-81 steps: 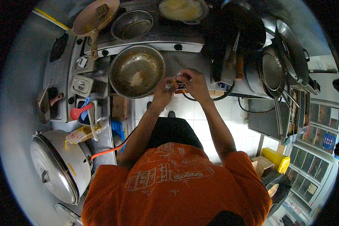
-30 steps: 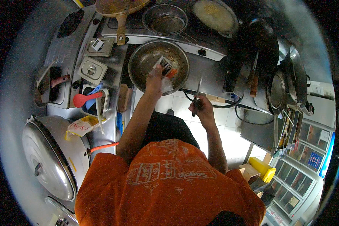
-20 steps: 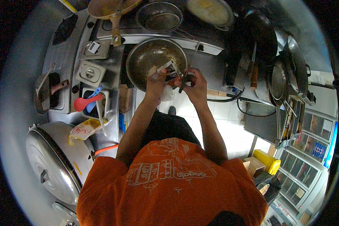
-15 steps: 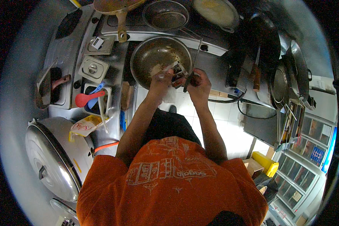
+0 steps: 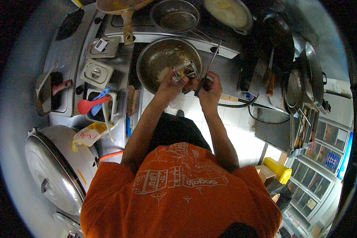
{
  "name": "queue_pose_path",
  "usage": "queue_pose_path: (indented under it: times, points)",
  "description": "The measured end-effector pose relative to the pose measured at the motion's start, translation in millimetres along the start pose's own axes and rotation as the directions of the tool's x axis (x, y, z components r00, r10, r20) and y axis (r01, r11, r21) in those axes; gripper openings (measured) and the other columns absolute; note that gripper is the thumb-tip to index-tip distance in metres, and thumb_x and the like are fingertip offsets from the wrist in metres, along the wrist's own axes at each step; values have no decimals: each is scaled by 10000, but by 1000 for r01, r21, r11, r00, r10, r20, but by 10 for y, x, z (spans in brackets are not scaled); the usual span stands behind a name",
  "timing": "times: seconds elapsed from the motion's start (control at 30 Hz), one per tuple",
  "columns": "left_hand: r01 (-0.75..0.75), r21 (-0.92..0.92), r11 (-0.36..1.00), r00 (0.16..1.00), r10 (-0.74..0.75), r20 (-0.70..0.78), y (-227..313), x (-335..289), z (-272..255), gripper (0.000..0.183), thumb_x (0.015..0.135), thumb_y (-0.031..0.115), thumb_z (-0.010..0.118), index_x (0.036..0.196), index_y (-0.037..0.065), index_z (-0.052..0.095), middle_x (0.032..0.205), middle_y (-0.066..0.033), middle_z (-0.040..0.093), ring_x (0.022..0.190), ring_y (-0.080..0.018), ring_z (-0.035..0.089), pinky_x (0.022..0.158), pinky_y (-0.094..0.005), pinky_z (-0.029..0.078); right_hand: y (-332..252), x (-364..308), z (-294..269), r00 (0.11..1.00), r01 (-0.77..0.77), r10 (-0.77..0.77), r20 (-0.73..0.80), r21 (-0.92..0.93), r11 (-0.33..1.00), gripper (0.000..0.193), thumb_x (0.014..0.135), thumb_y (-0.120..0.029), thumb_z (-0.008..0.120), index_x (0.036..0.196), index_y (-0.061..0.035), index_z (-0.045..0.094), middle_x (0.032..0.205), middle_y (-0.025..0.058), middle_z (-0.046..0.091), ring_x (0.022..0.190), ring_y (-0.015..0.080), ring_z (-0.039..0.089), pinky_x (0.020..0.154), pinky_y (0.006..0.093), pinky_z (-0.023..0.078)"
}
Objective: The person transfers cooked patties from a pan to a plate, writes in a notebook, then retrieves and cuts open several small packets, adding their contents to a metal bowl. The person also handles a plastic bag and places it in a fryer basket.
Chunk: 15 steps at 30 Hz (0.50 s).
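My left hand (image 5: 169, 85) grips a small clear plastic packet (image 5: 185, 70) with dark printing, held above the near right part of a wide metal bowl (image 5: 150, 59). Pale, crumbly residue shows inside the bowl. Below the left hand hangs a piece of translucent plastic (image 5: 177, 100); whether it belongs to the packet I cannot tell. Just right of it, my right hand (image 5: 210, 90) is closed around the dark handle of a knife (image 5: 215, 55). The long, narrow blade points up and away, to the right of the packet.
Behind the bowl sit a frying pan (image 5: 175, 18) and a shallow pan of pale food (image 5: 228, 14). Lidded steel containers (image 5: 96, 73) and a red ladle (image 5: 92, 105) stand at left. Near left is a large lidded pot (image 5: 53, 174); several pans (image 5: 313, 71) hang at right.
The knife's blade has tilted further right, and its tip now lies more to the right. My left hand and the packet have shifted slightly. The view has moved a little.
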<state>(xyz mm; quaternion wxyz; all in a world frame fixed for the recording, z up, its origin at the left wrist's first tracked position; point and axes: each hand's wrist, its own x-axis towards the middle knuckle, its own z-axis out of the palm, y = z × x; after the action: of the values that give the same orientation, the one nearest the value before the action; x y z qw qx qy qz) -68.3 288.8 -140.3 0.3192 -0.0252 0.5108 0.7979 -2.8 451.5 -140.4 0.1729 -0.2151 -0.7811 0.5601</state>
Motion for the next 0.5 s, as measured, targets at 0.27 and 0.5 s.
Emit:
queue_pose_path:
  times: [0.27, 0.5]
  points:
    - [-16, -111, 994, 1000, 14, -20, -206, 212, -3, 717, 917, 237, 829, 1482, 47, 431, 1321, -152, 642, 1138, -227, 682, 953, -326, 591, -25, 87, -185, 995, 91, -84, 57, -140, 986, 558, 862, -104, 863, 1303, -43, 526, 960, 104, 732, 817, 148, 687, 681, 274, 546]
    - [-108, -172, 979, 994, 103, -42, 68, 380, -178, 661, 913, 230, 830, 1442, 66, 469, 1318, -139, 640, 1128, -252, 693, 943, -358, 614, -280, -93, -876, 898, 302, -170, 405, -290, 908, 655, 769, -261, 937, 1257, -87, 536, 908, 22, 575, 790, 148, 571, 738, 308, 513]
